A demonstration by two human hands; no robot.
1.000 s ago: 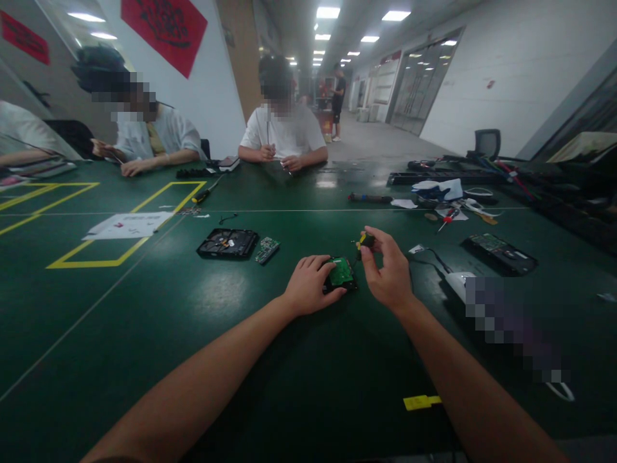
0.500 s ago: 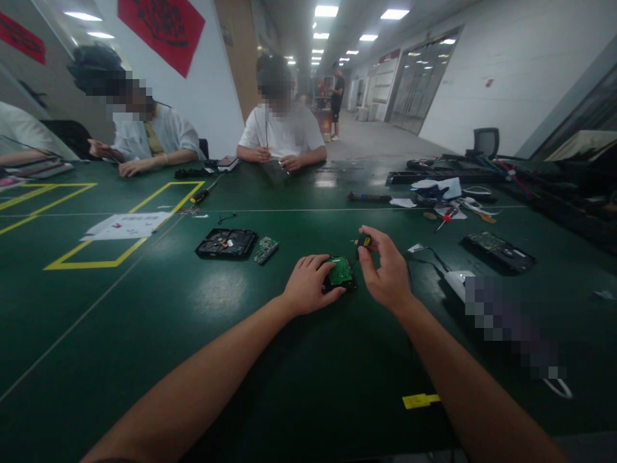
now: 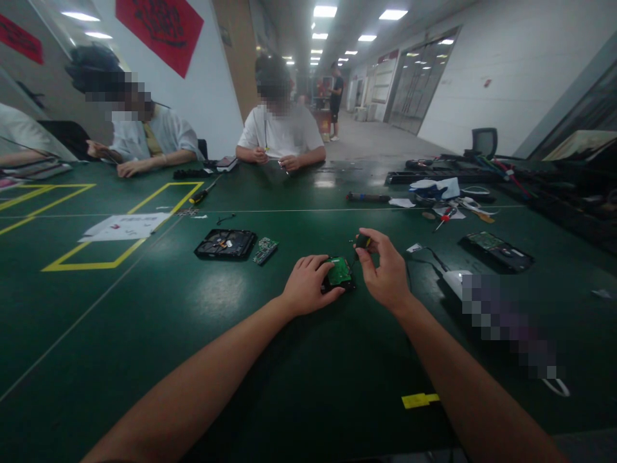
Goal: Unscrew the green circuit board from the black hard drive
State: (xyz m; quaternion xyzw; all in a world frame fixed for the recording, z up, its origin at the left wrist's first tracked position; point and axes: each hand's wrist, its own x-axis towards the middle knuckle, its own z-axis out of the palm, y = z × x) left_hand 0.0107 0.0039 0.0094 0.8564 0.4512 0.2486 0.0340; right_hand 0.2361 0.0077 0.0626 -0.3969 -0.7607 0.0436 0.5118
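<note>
A hard drive (image 3: 340,272) with a green circuit board facing up lies on the table in front of me. My left hand (image 3: 308,285) grips it from the left, fingers along the far side and thumb along the near side. Between the thumb and fingers of my right hand (image 3: 384,268) is a screwdriver (image 3: 362,242) with a black and yellow handle. Its shaft points down at the drive's right edge; the tip is too small to make out. To the left lie a black drive casing (image 3: 225,244) and a loose circuit board (image 3: 265,251).
Another hard drive (image 3: 497,251) lies on the right, beyond a white power strip (image 3: 456,279) with its cable. A red screwdriver (image 3: 446,217) and scraps are farther back. At left are a yellow-handled screwdriver (image 3: 199,195) and a paper sheet (image 3: 125,226). People sit across the table.
The screwdriver handle has turned slightly in my right hand's fingers, showing less of its yellow end. My left hand stays on the hard drive.
</note>
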